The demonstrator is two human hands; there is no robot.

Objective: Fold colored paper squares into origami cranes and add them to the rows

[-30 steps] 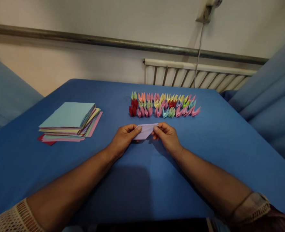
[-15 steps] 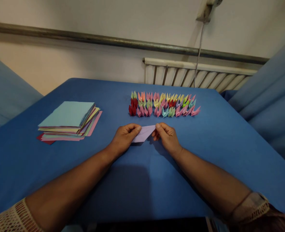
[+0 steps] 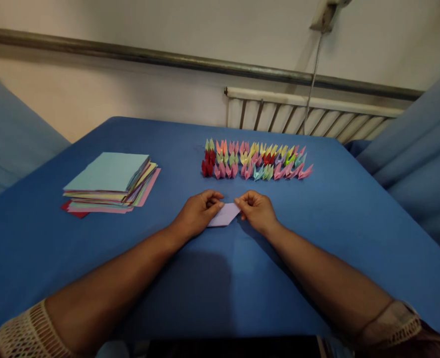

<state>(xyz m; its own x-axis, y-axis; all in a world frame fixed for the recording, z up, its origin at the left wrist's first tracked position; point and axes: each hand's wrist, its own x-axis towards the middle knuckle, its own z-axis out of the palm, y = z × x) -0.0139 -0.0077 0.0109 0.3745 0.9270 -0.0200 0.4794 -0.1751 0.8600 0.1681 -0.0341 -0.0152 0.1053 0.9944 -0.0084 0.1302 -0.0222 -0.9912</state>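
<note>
Hands: two; the left hand [image 3: 195,215] grasps the left end of the paper, thumb on top, other fingers partly hidden; the right hand [image 3: 259,213] pinches the upper right corner between thumb and finger.
Folded paper: one lilac piece [image 3: 224,216], slanted on its right side.
Paper birds: three rows [image 3: 231,171], nine in front; the rows behind overlap too much for a sure count.
Paper stack: one pile [image 3: 106,171], pale blue on top, with a red corner poking out beneath.
Table: one, under a blue cloth [image 3: 175,169].
Behind the table: one pipe [image 3: 167,58], one radiator [image 3: 272,94] and one cord [image 3: 314,74] crossing both.
Curtains: blue, one at left [image 3: 11,134], one at right [image 3: 424,144].
Paper's place: between the hands, nearer than the birds, right of the stack.
</note>
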